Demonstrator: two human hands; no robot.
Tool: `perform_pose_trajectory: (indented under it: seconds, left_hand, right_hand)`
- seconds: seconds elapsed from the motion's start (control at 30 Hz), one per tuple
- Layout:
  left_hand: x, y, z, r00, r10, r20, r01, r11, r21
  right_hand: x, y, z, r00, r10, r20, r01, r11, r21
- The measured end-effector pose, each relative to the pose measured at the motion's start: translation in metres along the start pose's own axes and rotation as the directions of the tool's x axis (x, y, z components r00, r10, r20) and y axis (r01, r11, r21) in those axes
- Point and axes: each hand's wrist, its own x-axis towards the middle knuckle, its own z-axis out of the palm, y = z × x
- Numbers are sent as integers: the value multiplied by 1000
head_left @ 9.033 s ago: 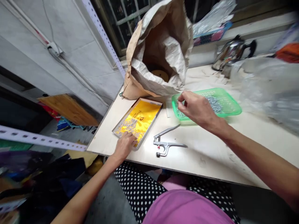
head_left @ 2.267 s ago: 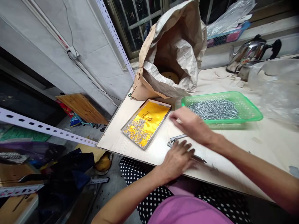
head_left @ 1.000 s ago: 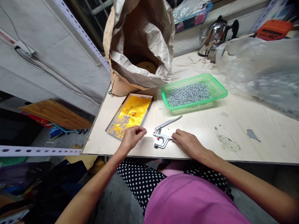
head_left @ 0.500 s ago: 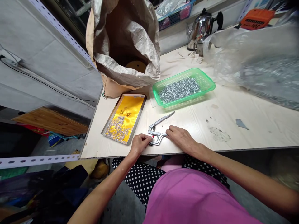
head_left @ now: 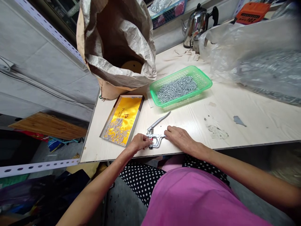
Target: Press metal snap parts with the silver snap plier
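Silver hand pliers [head_left: 155, 130] lie near the front edge of the pale wooden table [head_left: 235, 103], one handle raised toward the basket. My left hand [head_left: 138, 142] is pinched at the pliers' jaw, its fingertips together on something too small to make out. My right hand [head_left: 179, 138] rests on the lower handle, fingers curled over it. A shallow box with a yellow lining [head_left: 121, 120] holds several small metal pieces just left of my left hand. A green plastic basket [head_left: 202, 76] of small metal pieces stands behind the pliers.
A large open paper sack [head_left: 117, 47] stands at the back left of the table. A metal kettle [head_left: 196, 26] and a big clear plastic bag [head_left: 254, 56] fill the back right. Perforated metal shelf rails [head_left: 37, 166] and clutter lie left of the table.
My left hand has moved from the yellow-lined box to the pliers' jaw. My right hand has left the green basket and settled on the pliers' handle. The view has tilted downward.
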Motion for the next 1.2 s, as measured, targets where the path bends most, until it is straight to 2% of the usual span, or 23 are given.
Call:
perform_pose_trajectory:
  seconds: [0.23, 0.37, 0.47, 0.57, 0.83, 0.93, 1.0, 1.03, 1.1, 1.13, 1.2]
  left_hand:
    - [-13, -16, 13, 1000, -22, 20, 25, 992, -127]
    - [-22, -18, 20, 999, -52, 18, 54, 981, -187]
    - [-25, -18, 23, 998, -65, -14, 62, 982, -177]
    - [-26, -19, 24, 998, -60, -28, 55, 985, -165]
    - [-26, -23, 26, 998, -52, -46, 43, 984, -175]
    - [-30, -22, 26, 996, -52, -75, 46, 997, -68]
    - [-36, -19, 25, 978, 30, -204, -6, 993, 117]
    - [-40, -16, 25, 952, 116, -285, -53, 974, 220]
    - [-45, -9, 27, 859, 334, -389, -171, 902, 396]
    - [-45, -5, 28, 813, 430, -392, -231, 857, 461]
    - [-42, 6, 32, 763, 565, -315, -334, 760, 557]
  right_hand:
    - [4, 19, -14, 993, -78, -89, 81, 996, 32]
    - [22, 32, -16, 986, -166, 24, 165, 986, 16]
    - [33, 32, -20, 971, -208, 121, 208, 978, 13]
    - [36, 27, -25, 969, -200, 145, 202, 979, 5]
    - [21, 18, -31, 981, -175, 84, 175, 985, 13]
    - [16, 15, -32, 979, -196, 57, 195, 981, 20]
    - [13, 14, -30, 978, -206, 37, 205, 978, 27]
    - [12, 13, -29, 977, -210, 30, 209, 977, 30]
    - [10, 12, -27, 977, -214, 22, 213, 976, 37]
    - [10, 11, -26, 977, -212, 19, 212, 977, 39]
    - [10, 10, -23, 979, -203, 17, 202, 979, 40]
